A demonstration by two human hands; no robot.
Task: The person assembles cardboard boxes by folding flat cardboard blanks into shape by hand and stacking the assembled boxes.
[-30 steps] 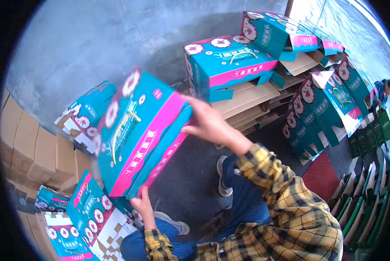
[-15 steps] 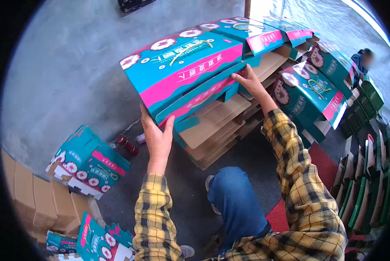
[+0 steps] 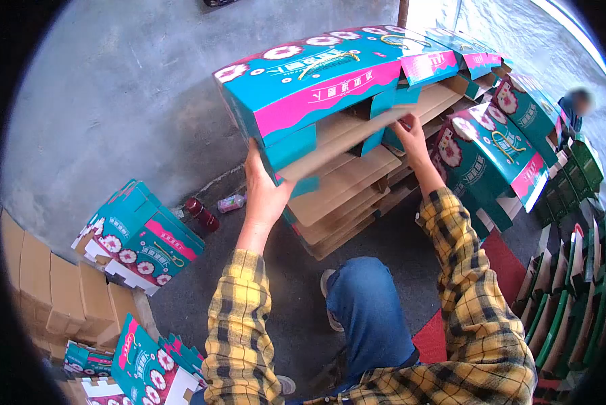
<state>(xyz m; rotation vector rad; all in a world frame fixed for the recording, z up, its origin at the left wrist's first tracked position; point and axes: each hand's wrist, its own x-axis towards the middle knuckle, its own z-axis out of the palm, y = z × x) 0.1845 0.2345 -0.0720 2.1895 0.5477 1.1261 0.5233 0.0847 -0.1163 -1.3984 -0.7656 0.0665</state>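
Note:
A teal and pink gift box (image 3: 316,74) with a rope handle lies on top of a stack of similar boxes, its open side facing me. Its long front flap (image 3: 343,145) is folded down, brown inside upward, and looks slightly blurred. At the box's near left corner, my left hand (image 3: 266,192) grips the edge, thumb by the flap's end. My right hand (image 3: 412,143) has curled fingers on the flap's right end. Small teal side flaps (image 3: 295,145) stand at the opening. Below are layers of brown cardboard (image 3: 347,189).
More gift boxes (image 3: 488,148) stand at the right, near another person (image 3: 573,111). Rows of green-edged cardboard (image 3: 573,290) fill the lower right. Folded box blanks (image 3: 141,236) and brown cartons (image 3: 60,297) are at the left. A dark red bottle (image 3: 201,214) and a clear bottle (image 3: 231,203) are on the floor.
The front flap has swung down and outward, so its brown inside and the box's opening now show. Both hands sit slightly farther right in view, the right one lower, with its fingers more curled.

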